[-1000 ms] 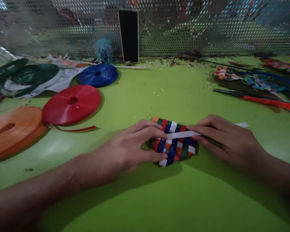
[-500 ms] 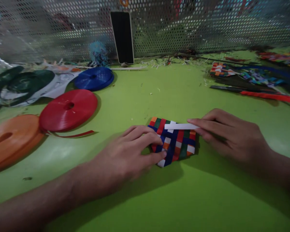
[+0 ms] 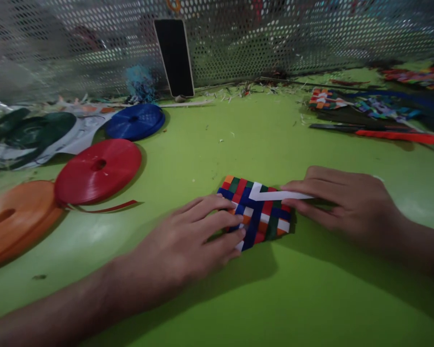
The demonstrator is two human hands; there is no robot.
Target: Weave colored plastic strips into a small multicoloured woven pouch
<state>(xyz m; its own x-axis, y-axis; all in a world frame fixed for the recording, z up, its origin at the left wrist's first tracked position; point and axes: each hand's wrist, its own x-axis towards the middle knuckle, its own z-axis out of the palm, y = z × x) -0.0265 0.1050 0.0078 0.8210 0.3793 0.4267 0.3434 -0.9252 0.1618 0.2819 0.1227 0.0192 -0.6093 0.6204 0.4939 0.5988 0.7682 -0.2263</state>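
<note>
Head view: both hands press flat woven square [image 3: 257, 212], glossy strips.

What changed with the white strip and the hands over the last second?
The white strip now lies further up the woven mat, with much less of it sticking out past the right hand, which keeps pinching it. Its tip now bends into a corner on the mat. The left hand still presses the mat's left edge. The red spool and the phone have stayed put.
</note>
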